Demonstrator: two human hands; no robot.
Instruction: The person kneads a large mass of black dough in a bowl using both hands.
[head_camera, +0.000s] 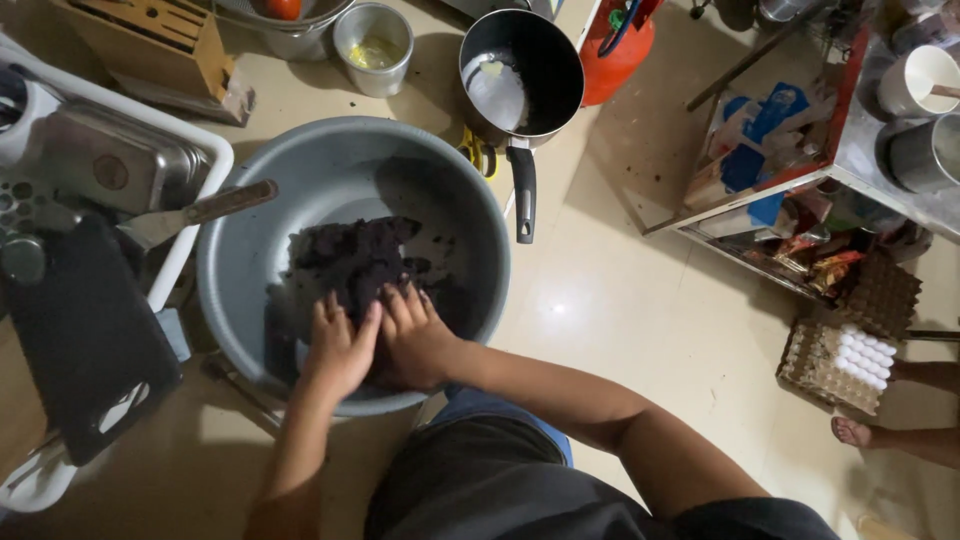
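You kneel over a wide grey basin (340, 165) that fills the centre-left of the frame and sits on the pale tiled floor (620, 300). Inside it, a dark, near-black lump of dough (350, 255) lies from the middle of the basin down toward your hands, with smears of the same stuff on the basin's bottom to its right.

To the left of the frame a white plastic crate (205, 185) holds steel trays, and a black cutting board (85, 340) leans below it. A knife with a wooden handle (215, 208) rests across the basin's upper-left rim. At top centre a dark saucepan (520, 75) stands just beyond the basin, its black handle pointing down beside the rim. A small steel cup (372, 45) sits to its left, and a red gas cylinder (620, 45) to its right. At lower right, an egg tray (845, 360) with white eggs lies on the floor near another person's foot (855, 432).

Your left hand (340, 350) lies flat, fingers spread slightly apart, pressing on the near edge of the dough. Your right hand (415, 335) sits just beside it, touching it, also flat, with its fingers splayed on the dough. Neither hand is closed around anything; both press palms down.
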